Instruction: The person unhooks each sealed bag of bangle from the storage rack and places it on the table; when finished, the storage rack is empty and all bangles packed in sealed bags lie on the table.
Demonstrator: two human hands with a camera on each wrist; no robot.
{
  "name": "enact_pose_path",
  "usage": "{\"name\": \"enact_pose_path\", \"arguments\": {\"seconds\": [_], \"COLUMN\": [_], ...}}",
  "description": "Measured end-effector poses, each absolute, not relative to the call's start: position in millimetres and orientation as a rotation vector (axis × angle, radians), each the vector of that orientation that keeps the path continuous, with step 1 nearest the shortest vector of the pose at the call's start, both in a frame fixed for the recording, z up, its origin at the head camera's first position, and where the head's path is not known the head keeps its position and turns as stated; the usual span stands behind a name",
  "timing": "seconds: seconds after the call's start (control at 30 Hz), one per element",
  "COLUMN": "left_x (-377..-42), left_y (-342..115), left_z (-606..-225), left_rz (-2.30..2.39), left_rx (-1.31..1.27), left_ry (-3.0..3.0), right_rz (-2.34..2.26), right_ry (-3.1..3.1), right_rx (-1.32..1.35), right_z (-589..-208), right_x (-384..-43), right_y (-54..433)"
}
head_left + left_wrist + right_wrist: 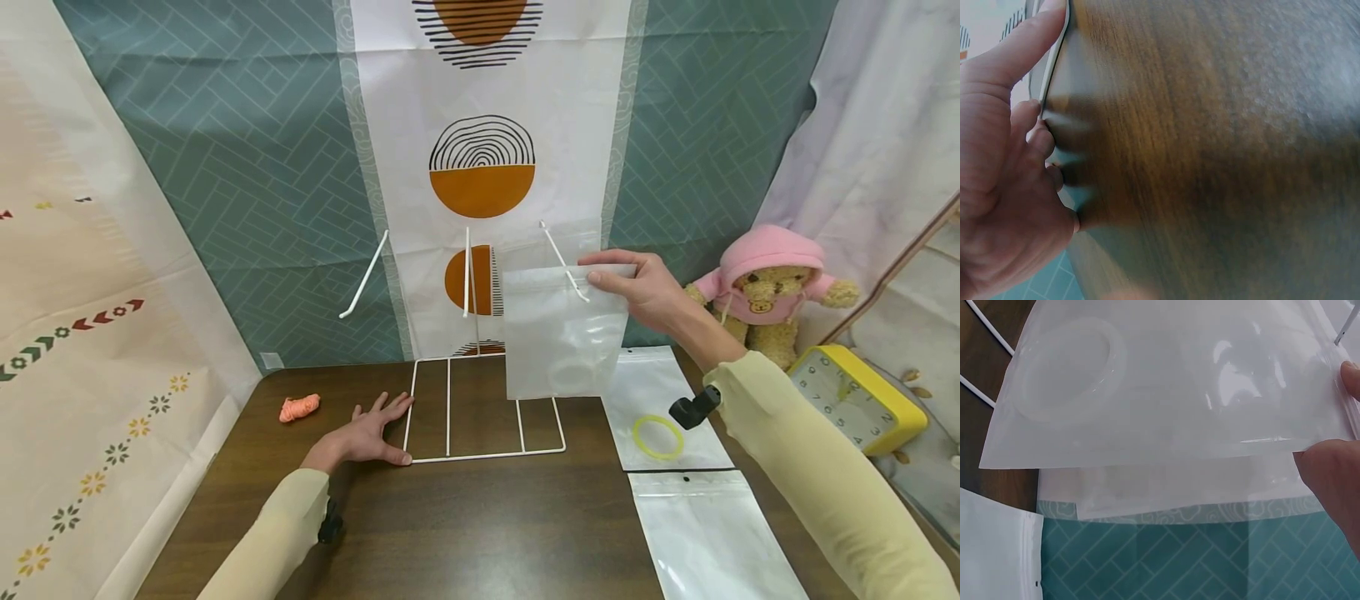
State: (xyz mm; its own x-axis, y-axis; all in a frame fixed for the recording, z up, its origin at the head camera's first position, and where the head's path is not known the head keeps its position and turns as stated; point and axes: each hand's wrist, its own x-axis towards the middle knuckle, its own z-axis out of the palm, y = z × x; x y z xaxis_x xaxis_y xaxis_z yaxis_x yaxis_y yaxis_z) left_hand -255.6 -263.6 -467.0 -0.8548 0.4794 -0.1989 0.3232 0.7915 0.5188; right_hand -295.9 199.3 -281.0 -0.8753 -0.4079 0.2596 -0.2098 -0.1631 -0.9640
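My right hand pinches the top right corner of a frosted zip bag, with a pale ring showing through its lower part. The bag's top edge is at the right prong of a white wire rack, whose tip shows in front of the bag. Behind it, another translucent bag is partly hidden. My left hand rests with spread fingers on the table at the left side of the rack's base. In the left wrist view its thumb and fingertips lie along the wire.
Two more zip bags lie on the right of the table: one with a yellow ring, the other nearer me. An orange yarn bundle lies left. A teddy bear and yellow clock stand right.
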Motion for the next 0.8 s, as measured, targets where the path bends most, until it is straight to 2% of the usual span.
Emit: {"name": "enact_pose_path", "arguments": {"seconds": [0.8], "left_x": [-255.8], "left_y": [-263.9], "left_z": [-467.7], "left_rz": [0.685], "left_rx": [0.609], "left_ry": [2.663], "right_rz": [-2.131], "right_ry": [1.958], "right_rx": [-0.762], "right_z": [-280.5], "right_x": [-273.7], "right_y": [208.3]}}
